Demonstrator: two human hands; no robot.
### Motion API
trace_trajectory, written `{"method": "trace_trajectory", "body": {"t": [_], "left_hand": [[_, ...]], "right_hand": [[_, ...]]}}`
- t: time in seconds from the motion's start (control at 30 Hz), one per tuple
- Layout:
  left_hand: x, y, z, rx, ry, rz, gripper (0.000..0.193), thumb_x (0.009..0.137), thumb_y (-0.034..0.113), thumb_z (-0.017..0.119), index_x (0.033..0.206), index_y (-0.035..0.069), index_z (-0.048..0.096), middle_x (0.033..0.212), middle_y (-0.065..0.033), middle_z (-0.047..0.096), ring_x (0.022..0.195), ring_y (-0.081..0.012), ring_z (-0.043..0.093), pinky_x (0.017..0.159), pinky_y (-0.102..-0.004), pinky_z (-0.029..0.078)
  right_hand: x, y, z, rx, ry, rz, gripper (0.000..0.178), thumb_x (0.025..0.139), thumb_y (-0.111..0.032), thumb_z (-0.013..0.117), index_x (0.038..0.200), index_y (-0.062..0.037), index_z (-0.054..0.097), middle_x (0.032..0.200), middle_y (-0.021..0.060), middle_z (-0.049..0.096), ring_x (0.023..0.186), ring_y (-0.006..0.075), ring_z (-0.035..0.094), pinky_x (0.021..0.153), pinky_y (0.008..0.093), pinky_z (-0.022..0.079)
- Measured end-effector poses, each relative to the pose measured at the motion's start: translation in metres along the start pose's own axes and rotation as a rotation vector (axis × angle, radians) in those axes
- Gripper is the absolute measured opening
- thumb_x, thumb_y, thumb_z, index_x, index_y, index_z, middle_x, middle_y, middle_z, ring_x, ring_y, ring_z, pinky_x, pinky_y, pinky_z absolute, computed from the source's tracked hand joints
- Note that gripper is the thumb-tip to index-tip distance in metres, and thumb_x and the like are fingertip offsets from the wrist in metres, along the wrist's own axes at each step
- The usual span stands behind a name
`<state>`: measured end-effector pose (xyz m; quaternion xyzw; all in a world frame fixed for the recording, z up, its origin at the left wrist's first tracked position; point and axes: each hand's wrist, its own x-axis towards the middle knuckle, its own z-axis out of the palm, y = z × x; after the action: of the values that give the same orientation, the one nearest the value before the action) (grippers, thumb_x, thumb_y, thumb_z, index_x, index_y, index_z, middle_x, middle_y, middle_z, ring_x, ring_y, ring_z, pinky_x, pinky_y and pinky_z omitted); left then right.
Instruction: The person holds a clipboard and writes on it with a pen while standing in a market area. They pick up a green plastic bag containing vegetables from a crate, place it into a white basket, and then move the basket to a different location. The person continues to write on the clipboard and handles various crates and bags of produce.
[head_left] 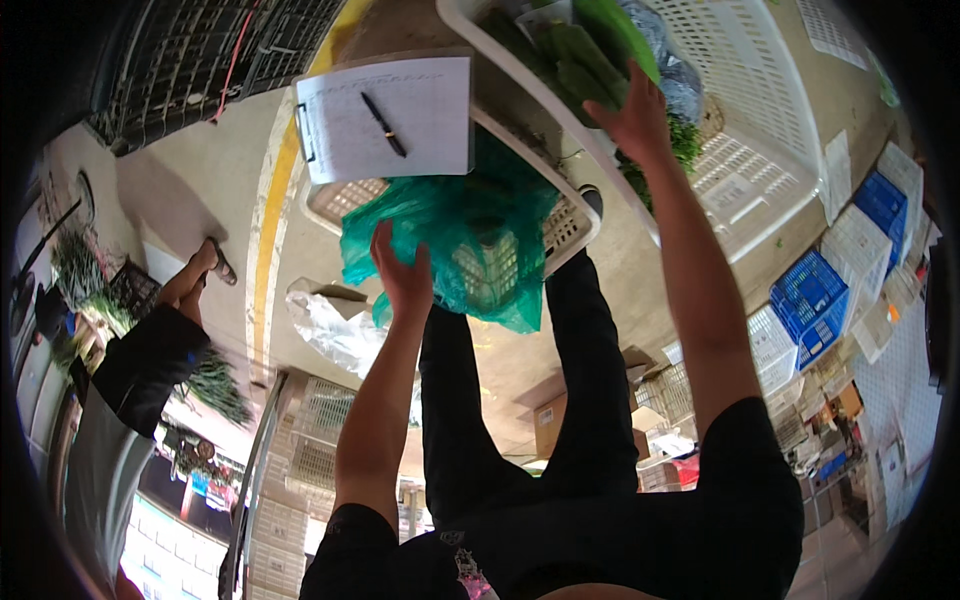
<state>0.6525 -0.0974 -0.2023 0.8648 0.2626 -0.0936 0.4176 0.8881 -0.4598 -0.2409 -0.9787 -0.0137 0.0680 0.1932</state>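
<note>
over concrete floor (228, 140), i see long green vegetables (578, 82) slanting just left of my nearer right hand (642, 125), its thumb and fingers apart.

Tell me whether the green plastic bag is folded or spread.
Spread: the green plastic bag drapes loosely across the smaller crate, its crumpled film hanging over the near rim.

Black shirt (640, 545) (short sleeves (748, 440)) — long dark trousers (590, 380).
</note>
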Motion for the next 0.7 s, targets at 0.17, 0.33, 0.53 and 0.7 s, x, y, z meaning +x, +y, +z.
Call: {"method": "trace_trajectory", "body": {"t": [0.17,0.33,0.53,0.7], "left_hand": [[0.084,0.05,0.024,0.16,0.333,0.114,0.083,0.074,0.019,0.083,0.142,0.004,0.038,0.148,-0.0267,0.029,0.137,-0.0447,0.028,0.111,-0.055,0.028],[0.162,0.062,0.045,0.265,0.272,-0.02,0.071,0.07,0.038,0.084,0.125,0.006,0.053,0.128,-0.0172,0.053,0.12,-0.035,0.049,0.1,-0.0483,0.04],[0.206,0.039,0.045,0.381,0.076,-0.155,0.037,0.079,0.043,0.073,0.097,0.011,0.067,0.09,-0.0085,0.073,0.087,-0.0318,0.069,0.079,-0.0437,0.054],[0.217,0.021,0.072,0.232,0.212,-0.041,0.025,0.08,0.024,0.063,0.093,0.003,0.063,0.089,-0.0188,0.068,0.085,-0.0388,0.065,0.076,-0.049,0.051]], "right_hand": [[0.019,0.03,0.013,-0.156,-0.15,-0.009,0.098,0.069,-0.052,0.083,0.144,-0.0067,0.04,0.131,0.0248,0.05,0.121,0.0425,0.05,0.099,0.0514,0.046],[0.038,0.047,-0.012,-0.121,-0.151,0.13,0.1,0.06,-0.052,0.088,0.135,-0.0009,0.047,0.121,0.0269,0.052,0.117,0.0427,0.052,0.098,0.0491,0.047],[0.047,0.044,-0.003,-0.044,-0.161,0.141,0.096,0.055,-0.048,0.091,0.128,-0.0002,0.051,0.125,0.0235,0.056,0.116,0.0403,0.057,0.099,0.0465,0.047],[0.017,0.064,-0.026,0.08,-0.025,0.229,0.061,0.071,-0.036,0.083,0.116,-0.0018,0.061,0.112,0.0205,0.06,0.103,0.0385,0.061,0.087,0.0455,0.05]]}}
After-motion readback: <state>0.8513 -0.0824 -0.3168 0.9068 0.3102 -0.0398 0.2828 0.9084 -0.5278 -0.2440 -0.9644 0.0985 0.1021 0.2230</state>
